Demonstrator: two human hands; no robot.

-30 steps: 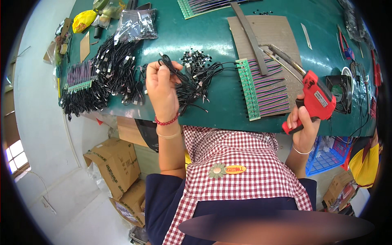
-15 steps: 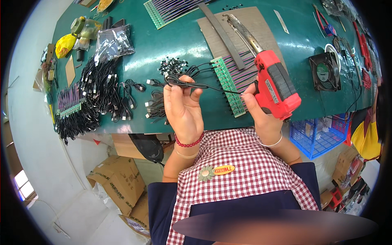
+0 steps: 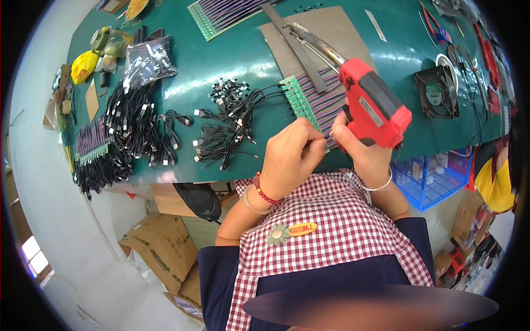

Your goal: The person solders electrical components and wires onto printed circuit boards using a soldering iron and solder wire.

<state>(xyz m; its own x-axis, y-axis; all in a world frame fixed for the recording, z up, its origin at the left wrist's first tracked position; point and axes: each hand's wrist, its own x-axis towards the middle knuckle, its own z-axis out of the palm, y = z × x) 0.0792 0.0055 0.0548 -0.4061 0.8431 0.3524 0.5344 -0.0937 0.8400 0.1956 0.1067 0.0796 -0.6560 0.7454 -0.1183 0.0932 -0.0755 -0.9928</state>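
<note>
My right hand (image 3: 365, 154) is closed around the lower part of a red and black soldering gun (image 3: 377, 102), its metal barrel pointing away to the upper left. My left hand (image 3: 292, 154) is bent over the near end of a green circuit board strip (image 3: 301, 100), thumb and fingers pinched together. What they pinch, if anything, is hidden. The fingertips of both hands are close together at that end of the strip. Purple and black wires (image 3: 323, 99) run right from the strip, beneath the gun. Black USB cables (image 3: 223, 140) lie heaped left of my left hand.
A flat grey metal bar (image 3: 295, 49) rests across a brown board (image 3: 337, 33). Small black parts (image 3: 229, 89) are piled beyond the cables. A larger cable bundle (image 3: 135, 118) and a plastic bag (image 3: 149, 60) are at left. A black fan (image 3: 436, 92) stands at right.
My left hand has moved right to the circuit board and turned over from palm up; the looped black cable no longer shows in it. The soldering gun has shifted slightly toward the upper left.
</note>
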